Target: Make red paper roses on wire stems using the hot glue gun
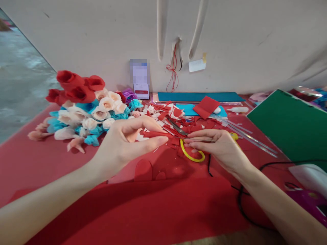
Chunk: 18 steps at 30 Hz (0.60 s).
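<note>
Apparently light, soft red paper point(156, 134), easily creased; best pinched lightly by its edges. Left hand point(122, 141) pinches it; right hand point(221, 143) grips thin strand point(176, 137).

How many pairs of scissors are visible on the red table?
1: the scissors, blades among the scraps, handles partly hidden behind the right hand. Others may be hidden under the scraps.

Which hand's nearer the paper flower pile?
Left. The left hand is just to the right of the paper flower pile, on its near side; the right hand is farther off to the right.
</note>
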{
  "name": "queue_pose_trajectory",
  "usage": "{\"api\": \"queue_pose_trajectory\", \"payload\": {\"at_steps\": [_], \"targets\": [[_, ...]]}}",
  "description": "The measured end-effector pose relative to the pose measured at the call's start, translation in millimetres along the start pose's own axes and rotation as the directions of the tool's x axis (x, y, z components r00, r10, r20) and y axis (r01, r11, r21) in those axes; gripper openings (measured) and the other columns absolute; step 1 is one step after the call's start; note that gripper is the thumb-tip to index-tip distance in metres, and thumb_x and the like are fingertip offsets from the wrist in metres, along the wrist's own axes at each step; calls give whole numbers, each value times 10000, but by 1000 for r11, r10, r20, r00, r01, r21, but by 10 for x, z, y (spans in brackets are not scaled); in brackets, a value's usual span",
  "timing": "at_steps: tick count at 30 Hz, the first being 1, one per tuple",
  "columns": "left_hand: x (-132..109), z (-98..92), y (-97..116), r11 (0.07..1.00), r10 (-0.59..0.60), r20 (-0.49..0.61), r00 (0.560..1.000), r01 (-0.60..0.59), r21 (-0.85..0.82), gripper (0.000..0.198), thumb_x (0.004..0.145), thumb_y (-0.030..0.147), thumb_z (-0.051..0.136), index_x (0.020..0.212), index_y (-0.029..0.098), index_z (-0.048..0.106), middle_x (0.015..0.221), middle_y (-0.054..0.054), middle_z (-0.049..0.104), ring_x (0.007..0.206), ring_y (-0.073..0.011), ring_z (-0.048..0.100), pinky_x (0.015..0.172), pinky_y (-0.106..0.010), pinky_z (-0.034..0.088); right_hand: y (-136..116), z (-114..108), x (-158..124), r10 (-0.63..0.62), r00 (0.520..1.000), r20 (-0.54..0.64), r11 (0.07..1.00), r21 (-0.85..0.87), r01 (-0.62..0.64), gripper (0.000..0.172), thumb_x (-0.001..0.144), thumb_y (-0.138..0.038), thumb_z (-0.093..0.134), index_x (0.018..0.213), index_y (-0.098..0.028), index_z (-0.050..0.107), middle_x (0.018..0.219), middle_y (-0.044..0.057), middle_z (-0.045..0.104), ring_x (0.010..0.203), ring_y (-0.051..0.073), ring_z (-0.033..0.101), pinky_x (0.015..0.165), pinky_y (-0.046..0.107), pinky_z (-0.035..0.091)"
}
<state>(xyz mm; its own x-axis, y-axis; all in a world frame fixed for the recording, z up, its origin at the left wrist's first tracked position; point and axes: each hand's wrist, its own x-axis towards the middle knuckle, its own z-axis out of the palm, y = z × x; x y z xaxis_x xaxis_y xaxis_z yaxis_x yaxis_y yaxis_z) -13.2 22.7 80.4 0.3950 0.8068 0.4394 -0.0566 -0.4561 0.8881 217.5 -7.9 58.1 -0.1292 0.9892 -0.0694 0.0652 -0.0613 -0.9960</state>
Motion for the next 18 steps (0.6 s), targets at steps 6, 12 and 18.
{"api": "queue_pose_trajectory", "payload": {"at_steps": [6,12,18], "targets": [[0,0,6,1000,-4,-6,1000,4,5,138,702,135,673,762,258,664,737,58,657,717,-91,581,661,-214,466,-3,66,-34,-51,988,-145,989,-144,30,149,646,-312,733,716,-184,703,616,27,669,545,157,632,485,216,512],[-2,2,2,1000,-7,2,1000,7,-4,144,708,123,666,767,254,664,733,54,653,711,-85,575,655,-204,461,-17,69,5,-79,989,-127,978,-203,52,330,746,-404,623,535,-150,627,435,14,562,346,89,490,321,182,353],[-3,-4,0,1000,1,0,1000,-1,-9,153,708,125,667,771,264,667,732,56,654,716,-88,579,665,-203,466,49,29,81,-99,993,-59,990,-102,93,216,735,-384,617,745,-168,631,666,44,665,503,135,604,422,215,463]]}}
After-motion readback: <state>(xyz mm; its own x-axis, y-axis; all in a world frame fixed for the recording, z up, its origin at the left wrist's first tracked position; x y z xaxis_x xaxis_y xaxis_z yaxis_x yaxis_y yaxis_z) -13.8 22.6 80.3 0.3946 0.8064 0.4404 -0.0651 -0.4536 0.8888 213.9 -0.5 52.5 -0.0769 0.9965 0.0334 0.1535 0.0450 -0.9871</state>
